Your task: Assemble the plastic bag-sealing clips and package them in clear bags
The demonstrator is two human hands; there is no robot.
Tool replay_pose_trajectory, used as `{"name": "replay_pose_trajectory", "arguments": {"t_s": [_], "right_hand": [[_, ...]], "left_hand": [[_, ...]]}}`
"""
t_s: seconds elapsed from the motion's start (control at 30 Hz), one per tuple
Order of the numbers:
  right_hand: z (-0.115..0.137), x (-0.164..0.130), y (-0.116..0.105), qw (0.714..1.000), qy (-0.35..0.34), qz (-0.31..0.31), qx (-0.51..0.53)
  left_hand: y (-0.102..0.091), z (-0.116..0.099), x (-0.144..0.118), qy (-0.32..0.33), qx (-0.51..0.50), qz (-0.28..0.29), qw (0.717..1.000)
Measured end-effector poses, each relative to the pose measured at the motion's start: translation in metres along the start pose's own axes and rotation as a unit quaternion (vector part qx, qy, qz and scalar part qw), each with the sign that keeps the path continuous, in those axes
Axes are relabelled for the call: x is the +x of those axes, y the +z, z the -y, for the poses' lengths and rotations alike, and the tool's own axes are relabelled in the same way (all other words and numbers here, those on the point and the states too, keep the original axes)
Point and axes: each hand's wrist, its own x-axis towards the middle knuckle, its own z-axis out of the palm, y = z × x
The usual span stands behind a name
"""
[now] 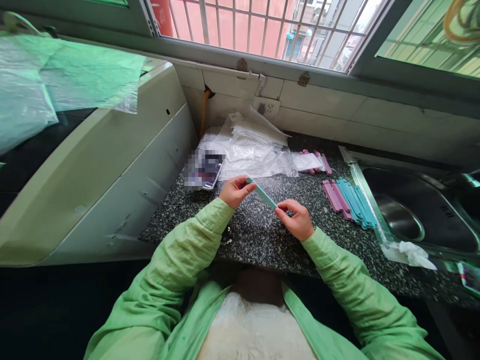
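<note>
While you are facing the black-and-white speckled stone counter (255, 255), your two bare hands are sharing one flat, narrow turquoise strip (266, 196). Take the loose heap of clear and whitish plastic bags (258, 145) as your landmark: the strip is slanting through the space on your side of it, its left end being farther from you than its right. Your left hand (237, 192) is pinching the far end narrowly between thumb and fingers, and your right hand (295, 220) is gripping the near end the same way, so neither is standing wide. Green sleeves are covering both your arms.

Just left of the heap, a rectangular phone-like device (213, 172) is lying with its screen blurred out. At the heap's right edge, a small flat white packet (307, 161) is resting beside a few dusky-pink strips (326, 164). Farther right of the heap and nearer you, more flat pink strips (335, 196) are lying side by side with a row of turquoise strips (354, 204). Well to the right of the heap, a dark sink (442, 212) is sitting in the counter, with a crumpled white tissue (415, 254) resting by its near corner. Between the heap and your body, tiny shiny bits (228, 242) are lying on the stone, too small to identify.
</note>
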Motion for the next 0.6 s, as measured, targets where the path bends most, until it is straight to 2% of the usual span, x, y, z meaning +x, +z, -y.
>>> {"name": "replay_pose_trajectory", "arguments": {"t_s": [0.37,0.6], "right_hand": [[-0.008,-0.002,0.001,0.993,-0.04,-0.013,-0.112],[-0.012,-0.004,0.004,0.974,-0.086,-0.006,-0.21]], "left_hand": [[-0.002,0.008,0.005,-0.012,0.032,-0.035,0.999],[-0.004,0.027,0.012,-0.036,0.053,-0.068,0.996]]}}
